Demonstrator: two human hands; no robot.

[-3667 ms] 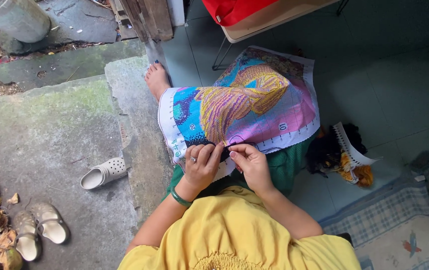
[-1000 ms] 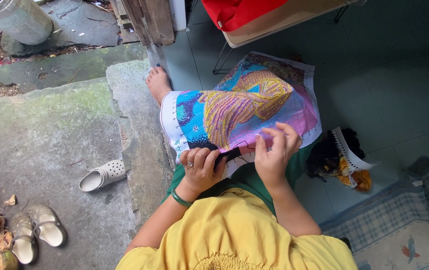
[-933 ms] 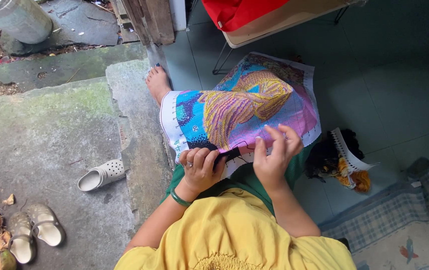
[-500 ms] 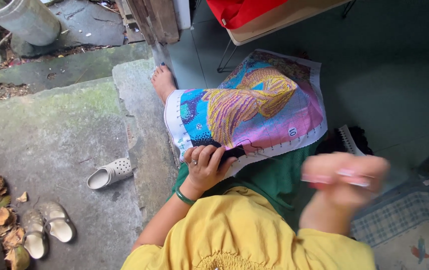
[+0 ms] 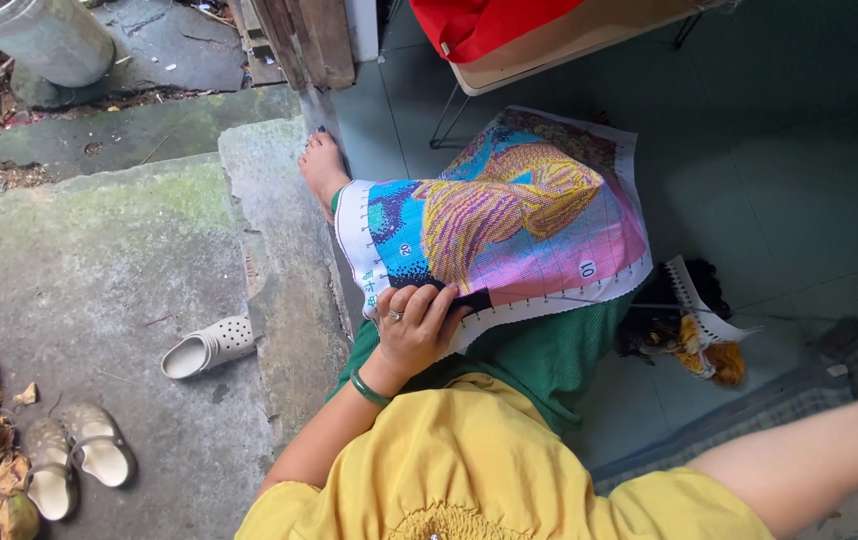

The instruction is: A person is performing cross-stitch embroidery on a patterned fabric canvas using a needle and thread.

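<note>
Multicoloured cross-stitch canvas (image 5: pixel 509 215) is kept draped over the lap, its near edge pinched by the left hand (image 5: pixel 414 330), while the right arm (image 5: pixel 799 465) has been drawn far aside, its grip out of view.

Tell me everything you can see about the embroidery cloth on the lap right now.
The cloth is a white-bordered, gridded canvas, mostly filled with stitching: a yellow-orange figure on pink, blue and purple ground. It drapes over the lap, above the green trousers, bulging in the middle, its far edge hanging towards the tiled floor. The left hand grips its near edge, fingers curled on top. The right hand is out of view, its arm stretched away to the side.
</note>
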